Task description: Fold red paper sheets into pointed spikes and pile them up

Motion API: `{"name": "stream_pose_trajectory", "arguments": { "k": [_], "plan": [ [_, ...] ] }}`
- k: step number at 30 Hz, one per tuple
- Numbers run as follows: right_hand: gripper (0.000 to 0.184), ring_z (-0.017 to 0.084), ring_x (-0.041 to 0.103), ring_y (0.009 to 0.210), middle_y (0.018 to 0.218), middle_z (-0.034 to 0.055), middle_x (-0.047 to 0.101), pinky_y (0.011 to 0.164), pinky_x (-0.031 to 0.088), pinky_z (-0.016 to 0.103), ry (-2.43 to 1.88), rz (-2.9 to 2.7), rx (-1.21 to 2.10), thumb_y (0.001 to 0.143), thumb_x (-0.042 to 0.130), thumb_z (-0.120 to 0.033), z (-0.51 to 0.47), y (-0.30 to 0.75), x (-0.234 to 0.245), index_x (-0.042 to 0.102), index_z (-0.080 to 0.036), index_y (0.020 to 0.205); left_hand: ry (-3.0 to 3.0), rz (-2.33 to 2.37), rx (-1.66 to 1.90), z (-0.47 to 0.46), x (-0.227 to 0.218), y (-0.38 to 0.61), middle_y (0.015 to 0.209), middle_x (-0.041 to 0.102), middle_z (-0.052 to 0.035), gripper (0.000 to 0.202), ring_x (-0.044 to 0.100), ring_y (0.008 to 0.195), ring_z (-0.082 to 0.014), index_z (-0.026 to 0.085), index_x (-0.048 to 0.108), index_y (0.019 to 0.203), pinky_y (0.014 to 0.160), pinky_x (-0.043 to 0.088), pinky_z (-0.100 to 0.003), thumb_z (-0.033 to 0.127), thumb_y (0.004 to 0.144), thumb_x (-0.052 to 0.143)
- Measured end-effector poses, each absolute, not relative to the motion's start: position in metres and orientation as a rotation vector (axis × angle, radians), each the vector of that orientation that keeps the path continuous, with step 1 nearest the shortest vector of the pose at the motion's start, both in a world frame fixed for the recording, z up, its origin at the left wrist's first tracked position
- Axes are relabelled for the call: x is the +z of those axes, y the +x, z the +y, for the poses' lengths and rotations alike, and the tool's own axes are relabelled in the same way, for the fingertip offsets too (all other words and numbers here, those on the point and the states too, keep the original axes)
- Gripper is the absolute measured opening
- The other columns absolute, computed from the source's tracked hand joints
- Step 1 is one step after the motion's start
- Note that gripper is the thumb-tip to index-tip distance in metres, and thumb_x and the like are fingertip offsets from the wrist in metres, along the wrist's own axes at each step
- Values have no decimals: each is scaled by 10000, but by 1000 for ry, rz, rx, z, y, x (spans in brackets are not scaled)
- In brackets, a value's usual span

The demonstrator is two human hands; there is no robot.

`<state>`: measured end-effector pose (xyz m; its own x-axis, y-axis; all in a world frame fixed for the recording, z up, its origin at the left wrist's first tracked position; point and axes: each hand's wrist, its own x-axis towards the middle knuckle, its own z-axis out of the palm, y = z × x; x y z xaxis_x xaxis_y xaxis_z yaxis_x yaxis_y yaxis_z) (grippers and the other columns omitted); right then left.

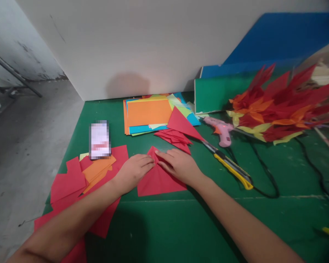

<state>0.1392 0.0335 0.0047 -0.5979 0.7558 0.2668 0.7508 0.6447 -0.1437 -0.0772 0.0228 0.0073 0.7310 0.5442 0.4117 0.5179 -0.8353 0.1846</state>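
Note:
A sheet of red paper (160,182) with creases lies on the green table, its folded top coming to a point. My left hand (137,170) presses on its left side, fingers together at the folded edge. From the other side, my right hand (181,164) grips the paper near the middle crease with thumb and forefinger. Just beyond my right hand are folded red paper pieces (174,137) and a larger red triangle (182,122). A yellow utility knife (233,170) lies to the right, its front end by the triangle.
A stack of coloured paper (149,113) lies at the back. A pink glue gun (220,129) with a black cord and red-orange paper flowers (282,106) are at right. Red and orange scraps (68,186) and a blurred-out phone (100,140) lie left. A white board (139,47) stands behind.

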Motion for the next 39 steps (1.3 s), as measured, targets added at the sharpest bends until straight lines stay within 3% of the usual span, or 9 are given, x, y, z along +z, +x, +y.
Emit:
{"name": "stream_pose_trajectory", "arguments": {
  "k": [13,22,31,35,39],
  "plan": [
    [355,188,539,729,759,71,634,630,355,281,-1218,-2564,15,957,409,-349,33,139,4,616,-160,1175,2833,825,692,22,3,-79,1103,677,-136,298,630,1057,-206,92,617,1087,921,527,-390,86,941,358],
    [330,180,516,713,747,57,628,621,332,279,-1190,-2572,4,957,417,-337,34,140,3,635,-175,1145,2836,884,626,21,8,-76,1080,657,-107,280,605,1036,-203,124,615,1071,874,520,-354,136,961,358],
    [335,172,510,704,733,57,624,621,322,276,-1179,-2562,24,966,397,-336,34,140,2,643,-173,1125,2930,893,583,18,7,-72,1122,658,-120,284,608,1056,-217,91,605,1087,962,485,-405,104,935,366],
    [364,172,515,726,787,71,637,628,313,277,-1205,-2633,29,968,342,-212,35,140,3,571,-163,1246,3001,919,516,13,5,-71,1157,654,-123,295,597,1105,-220,70,595,1110,983,476,-376,73,906,382],
    [465,166,502,725,802,60,631,587,270,274,-1267,-2760,67,927,359,-112,37,136,8,482,-245,1355,3090,985,366,5,5,-68,1230,615,-161,331,560,1179,-254,38,576,1153,1033,426,-397,43,868,407]
  ]
}}
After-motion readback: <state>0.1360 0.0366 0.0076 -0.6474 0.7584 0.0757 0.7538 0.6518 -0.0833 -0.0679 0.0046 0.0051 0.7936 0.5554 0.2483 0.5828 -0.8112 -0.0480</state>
